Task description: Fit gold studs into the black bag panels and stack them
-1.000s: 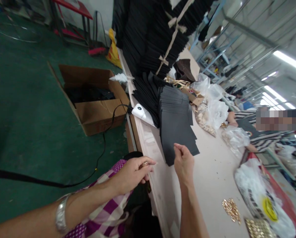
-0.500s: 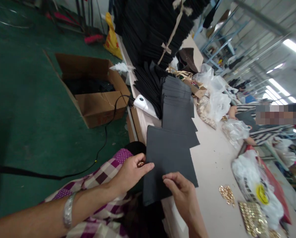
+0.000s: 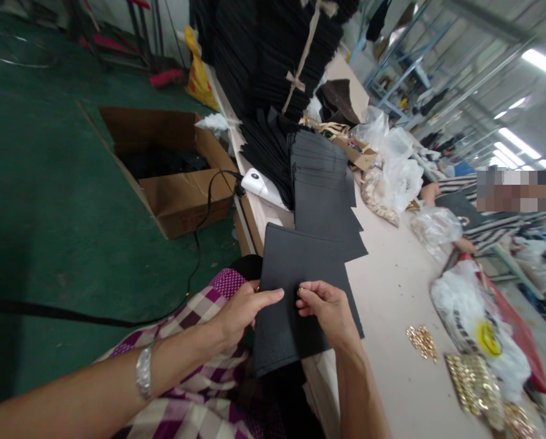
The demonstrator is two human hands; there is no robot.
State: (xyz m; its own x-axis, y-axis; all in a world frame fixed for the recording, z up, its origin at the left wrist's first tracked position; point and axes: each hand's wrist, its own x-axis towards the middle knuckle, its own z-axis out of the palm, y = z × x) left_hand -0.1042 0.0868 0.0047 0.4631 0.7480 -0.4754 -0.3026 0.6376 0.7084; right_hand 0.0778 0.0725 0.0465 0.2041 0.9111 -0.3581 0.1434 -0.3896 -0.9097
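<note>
1 dark-grey rectangular flat panel (image 3: pixel 309 262): over table (image 3: pixel 387 292) edge, long axis pointing away | left hand (image 3: pixel 243 311): grip closed on panel's side | right hand (image 3: pixel 325 308): grip pinching 1 small gold piece (image 3: pixel 301 292)

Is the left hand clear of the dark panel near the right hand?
No, the left hand grips the dark panel at its edge, thumb lying on the upper face.
</note>
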